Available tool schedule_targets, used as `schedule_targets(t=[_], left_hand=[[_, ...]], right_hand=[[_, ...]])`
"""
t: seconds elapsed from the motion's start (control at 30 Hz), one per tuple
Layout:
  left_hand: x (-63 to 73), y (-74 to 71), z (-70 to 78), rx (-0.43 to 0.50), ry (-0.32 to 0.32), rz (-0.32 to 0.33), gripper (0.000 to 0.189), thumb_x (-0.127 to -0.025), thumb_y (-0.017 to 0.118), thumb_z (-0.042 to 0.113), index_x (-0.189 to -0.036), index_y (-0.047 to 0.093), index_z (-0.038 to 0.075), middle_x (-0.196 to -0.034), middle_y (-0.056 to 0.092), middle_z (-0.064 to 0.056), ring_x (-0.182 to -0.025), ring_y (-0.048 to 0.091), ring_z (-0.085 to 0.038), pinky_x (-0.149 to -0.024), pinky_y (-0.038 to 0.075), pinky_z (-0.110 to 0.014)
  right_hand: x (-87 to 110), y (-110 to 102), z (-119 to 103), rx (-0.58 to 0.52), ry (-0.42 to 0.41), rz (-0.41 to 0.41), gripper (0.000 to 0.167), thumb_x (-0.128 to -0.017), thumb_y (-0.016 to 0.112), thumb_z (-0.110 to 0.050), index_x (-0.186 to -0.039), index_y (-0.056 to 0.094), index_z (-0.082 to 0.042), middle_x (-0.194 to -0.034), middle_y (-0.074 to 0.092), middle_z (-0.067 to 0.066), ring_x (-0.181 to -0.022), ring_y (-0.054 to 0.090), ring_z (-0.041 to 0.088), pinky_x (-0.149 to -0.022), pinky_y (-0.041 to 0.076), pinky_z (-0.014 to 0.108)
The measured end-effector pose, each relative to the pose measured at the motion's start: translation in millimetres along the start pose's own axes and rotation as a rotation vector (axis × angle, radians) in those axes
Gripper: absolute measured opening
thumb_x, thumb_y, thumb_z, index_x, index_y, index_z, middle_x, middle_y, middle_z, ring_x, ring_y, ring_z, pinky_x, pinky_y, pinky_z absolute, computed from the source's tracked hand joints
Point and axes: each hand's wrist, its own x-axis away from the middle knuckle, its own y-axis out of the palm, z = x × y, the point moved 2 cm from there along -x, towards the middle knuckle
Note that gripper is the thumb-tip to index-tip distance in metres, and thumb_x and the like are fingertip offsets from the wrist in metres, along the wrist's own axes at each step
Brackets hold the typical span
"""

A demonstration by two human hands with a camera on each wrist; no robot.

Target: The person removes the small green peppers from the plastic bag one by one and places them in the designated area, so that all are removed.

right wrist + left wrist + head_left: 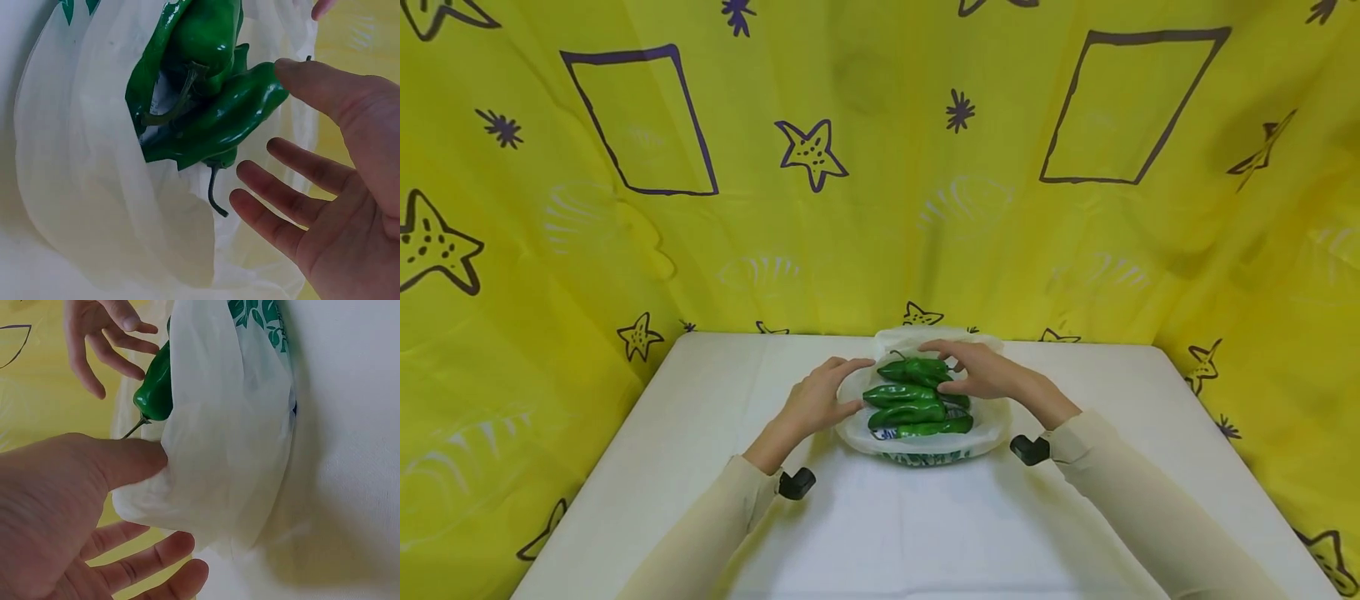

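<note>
Several glossy green peppers (906, 414) lie in a thin whitish plastic bag (852, 435) with its mouth spread wide. At the bag's left rim is my left hand (812, 402), thumb and fingers apart. In the left wrist view, its thumb lies against the bag (212, 444), close to the stem of one pepper (155, 390). My right hand (988, 373) reaches over the bag's right side with loose, spread fingers. The right wrist view shows its thumb (319, 87) at the end of a pepper (231, 119), the other fingers apart from it.
The bag stands on a white-covered table (700, 433), near its back edge. A yellow curtain (880, 242) with dark star drawings encloses the back and sides. Small black devices (797, 483) sit on both wrists. Green leaf print (269, 322) marks the bag's outside.
</note>
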Motion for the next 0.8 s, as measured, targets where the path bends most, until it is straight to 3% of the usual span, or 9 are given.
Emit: schedule_targets(t=[0.3, 0.43, 0.57, 0.8], left_hand=[[-2.6, 2.7, -0.4, 0.046, -0.010, 0.036, 0.061, -0.089, 0.078, 0.004, -0.144, 0.059, 0.023, -0.136, 0.062, -0.014, -0.118, 0.061, -0.036, -0.089, 0.054, -0.057], [-3.0, 3.6, -3.1, 0.092, 0.008, 0.048, 0.061, -0.088, 0.077, 0.001, -0.144, 0.059, 0.019, -0.130, 0.064, -0.013, -0.085, 0.062, -0.024, -0.075, 0.054, -0.042], [-3.5, 4.6, -7.1, 0.150, 0.041, 0.067, 0.062, -0.087, 0.077, -0.003, -0.144, 0.058, 0.013, -0.128, 0.065, -0.015, -0.055, 0.046, -0.012, -0.058, 0.044, -0.029], [-3.7, 3.9, -13.9, 0.222, 0.034, 0.097, 0.063, -0.085, 0.080, -0.004, -0.142, 0.059, 0.012, -0.127, 0.066, -0.020, -0.061, 0.057, -0.010, -0.061, 0.050, -0.027]], right_hand=[[-11.4, 5, 3, -0.063, 0.061, -0.039, 0.066, -0.095, 0.073, -0.008, -0.153, 0.043, -0.011, -0.133, 0.061, 0.026, -0.107, 0.068, 0.037, -0.093, 0.055, 0.050], [-15.6, 8, 6, -0.074, 0.107, -0.061, 0.066, -0.096, 0.073, -0.009, -0.154, 0.042, -0.013, -0.133, 0.061, 0.025, -0.106, 0.069, 0.033, -0.094, 0.055, 0.050], [-19.2, 10, 9, -0.062, 0.109, -0.065, 0.064, -0.096, 0.072, -0.007, -0.153, 0.044, -0.016, -0.135, 0.060, 0.023, -0.111, 0.066, 0.035, -0.094, 0.054, 0.050], [-24.1, 15, 13, -0.020, 0.091, -0.043, 0.061, -0.095, 0.069, 0.001, -0.150, 0.049, -0.017, -0.132, 0.062, 0.019, -0.107, 0.064, 0.031, -0.092, 0.055, 0.048]])
